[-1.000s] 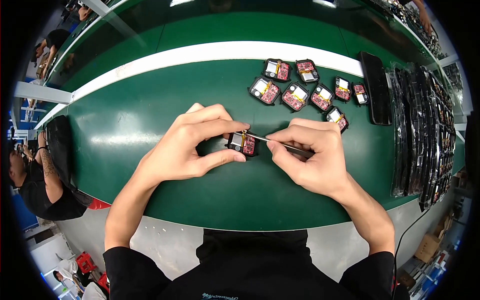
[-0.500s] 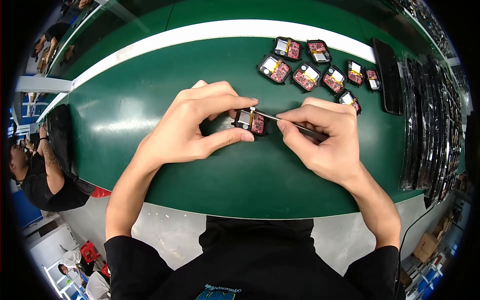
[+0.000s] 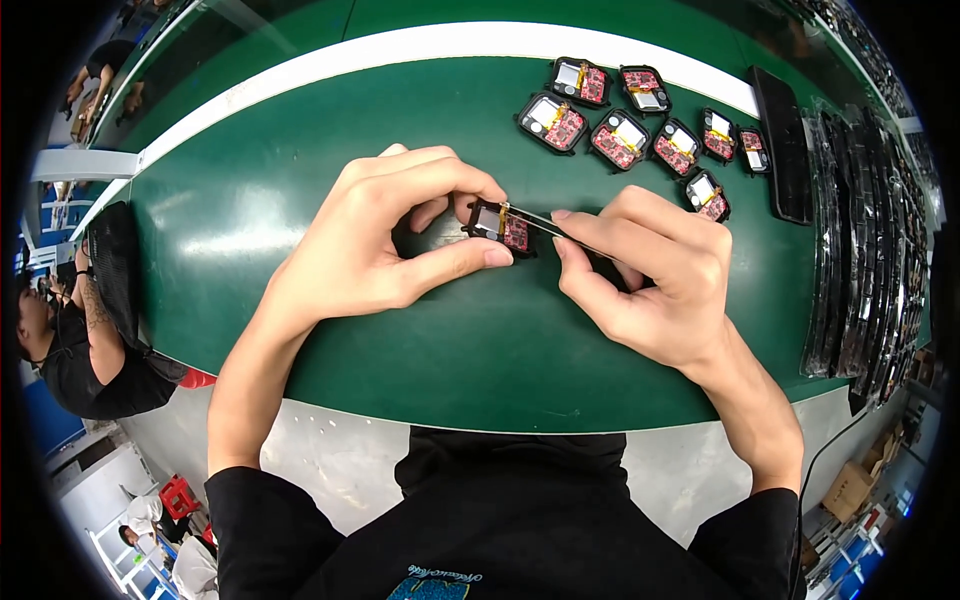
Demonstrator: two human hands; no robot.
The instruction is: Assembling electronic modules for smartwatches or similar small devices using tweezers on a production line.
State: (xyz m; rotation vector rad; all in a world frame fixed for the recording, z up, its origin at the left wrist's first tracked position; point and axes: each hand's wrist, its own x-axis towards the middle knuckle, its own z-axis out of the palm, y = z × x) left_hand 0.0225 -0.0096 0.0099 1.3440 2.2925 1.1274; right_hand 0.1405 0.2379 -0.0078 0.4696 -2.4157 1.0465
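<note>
My left hand point(image 3: 385, 235) grips a small black device housing point(image 3: 489, 217) by its edges, thumb on the near side and index finger on the far side. Inside the housing lie a silvery grey block and a red circuit board point(image 3: 515, 232). Between the thumb and fingers of my right hand point(image 3: 650, 255) is a pair of slim metal tweezers point(image 3: 545, 226). Their tips reach the upper edge of the housing, close to my left index fingertip. Whether the tips pinch anything is too small to tell.
Several similar open housings point(image 3: 619, 138) with red boards lie at the far right of the green table point(image 3: 430, 370). Beyond them is a flat black tray point(image 3: 780, 145), then a stack of plastic-wrapped black trays point(image 3: 855, 250). Another person point(image 3: 85, 340) sits at the left.
The tweezers' tips stay at the housing's upper edge, where a small white piece was visible before. My right-hand fingers have shifted their grip slightly. The whole view has tilted a little.
</note>
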